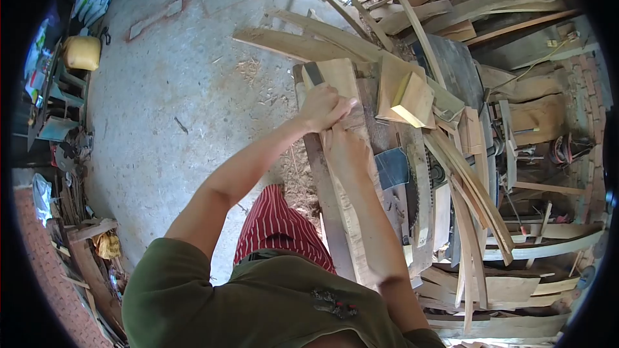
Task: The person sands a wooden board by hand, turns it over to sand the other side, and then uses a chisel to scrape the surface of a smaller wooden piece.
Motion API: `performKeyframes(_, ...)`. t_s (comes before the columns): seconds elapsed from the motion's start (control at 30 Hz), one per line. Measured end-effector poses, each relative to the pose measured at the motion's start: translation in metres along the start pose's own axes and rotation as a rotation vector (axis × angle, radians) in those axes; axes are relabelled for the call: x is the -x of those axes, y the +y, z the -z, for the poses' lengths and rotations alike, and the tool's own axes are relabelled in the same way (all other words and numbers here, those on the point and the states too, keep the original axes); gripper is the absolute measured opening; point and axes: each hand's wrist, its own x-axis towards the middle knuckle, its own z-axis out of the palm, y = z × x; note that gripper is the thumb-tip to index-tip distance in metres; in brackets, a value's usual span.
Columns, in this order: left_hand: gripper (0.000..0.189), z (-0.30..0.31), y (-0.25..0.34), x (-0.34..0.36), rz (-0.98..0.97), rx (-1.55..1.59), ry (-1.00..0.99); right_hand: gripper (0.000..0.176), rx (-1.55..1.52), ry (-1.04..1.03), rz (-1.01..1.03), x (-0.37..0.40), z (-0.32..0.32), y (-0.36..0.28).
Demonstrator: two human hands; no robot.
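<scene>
To your right, a wooden block, a blue patch and loose strips crowd the worktop. Your left hand and right hand curl close together above the long board (their grip I cannot tell). Shavings litter the grey floor.

Left hand and right hand hide whatever's under them. Shirt cropped at 6 o'clock; print too small to read.

Left hand and right hand close together over a long pale board
</scene>
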Motion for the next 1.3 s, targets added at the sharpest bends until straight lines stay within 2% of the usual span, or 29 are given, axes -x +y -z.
performKeyframes(0.07,0.042,-0.006,0.008,0.009,0.016,0.003,-0.002,0.029,-0.026,-0.041,0.024,0.011,0.001,0.005)
performKeyframes(0.13,0.068,-0.036,0.021,0.032,0.013,-0.045,0.237,0.029,-0.017,-0.030,0.007,0.045,0.007,-0.001)
performKeyframes(0.17,0.068,-0.028,0.023,0.029,0.003,-0.051,0.247,0.028,0.007,-0.036,-0.015,0.051,0.010,-0.002)
performKeyframes(0.23,0.067,-0.012,0.033,0.031,-0.035,0.067,0.127,0.028,0.028,0.003,-0.009,0.038,0.002,-0.003)
performKeyframes(0.27,0.067,-0.006,0.025,0.025,-0.037,0.072,0.129,0.028,0.042,0.033,-0.004,0.031,-0.004,-0.003)
performKeyframes(0.33,0.054,0.011,-0.001,0.003,0.019,0.090,0.012,0.026,0.058,0.031,0.018,-0.005,-0.009,-0.005)
performKeyframes(0.43,0.057,0.017,-0.007,-0.008,0.096,0.129,-0.005,0.025,0.054,0.006,0.023,-0.011,-0.002,-0.006)
performKeyframes(0.47,0.057,0.007,-0.005,-0.002,0.095,0.127,-0.014,0.026,0.044,-0.028,0.002,-0.007,0.002,-0.005)
performKeyframes(0.53,0.062,-0.030,0.010,0.022,0.152,-0.090,-0.023,0.026,-0.009,-0.031,0.006,0.034,0.002,0.011)
performKeyframes(0.6,0.064,-0.031,0.070,0.043,0.001,0.049,-0.014,0.024,-0.170,0.021,-0.004,0.088,-0.005,0.028)
performKeyframes(0.73,0.066,-0.048,0.099,0.048,-0.143,0.236,-0.091,0.025,-0.231,0.094,-0.065,0.123,-0.001,0.039)
performKeyframes(0.8,0.064,-0.025,0.088,0.022,0.036,0.100,-0.150,0.025,-0.083,-0.028,-0.126,0.090,0.011,0.032)
performKeyframes(0.87,0.062,-0.026,0.051,-0.020,0.068,0.155,-0.255,0.023,-0.106,0.073,-0.124,0.042,0.015,0.024)
performKeyframes(0.93,0.062,-0.019,0.034,-0.048,0.065,0.178,-0.241,0.023,-0.034,0.049,-0.168,0.006,0.011,0.028)
performKeyframes(1.0,0.062,-0.022,0.034,-0.050,0.067,0.201,-0.225,0.024,-0.024,0.039,-0.177,0.014,0.017,0.029)
performKeyframes(1.07,0.060,-0.037,0.047,-0.035,0.194,0.183,-0.354,0.024,-0.030,0.018,-0.166,0.034,0.028,0.029)
performKeyframes(1.13,0.055,-0.067,0.066,0.009,0.004,-0.071,-0.078,0.025,-0.047,-0.015,-0.178,0.079,0.024,0.031)
performKeyframes(1.17,0.055,-0.063,0.075,0.016,0.004,-0.069,-0.071,0.025,-0.034,-0.039,-0.193,0.092,0.021,0.033)
performKeyframes(1.23,0.053,-0.047,0.089,0.023,-0.181,0.204,-0.189,0.025,0.002,-0.070,-0.217,0.094,0.029,0.025)
performKeyframes(1.3,0.054,-0.046,0.073,0.002,-0.135,0.135,-0.155,0.025,0.028,-0.055,-0.231,0.081,0.031,0.021)
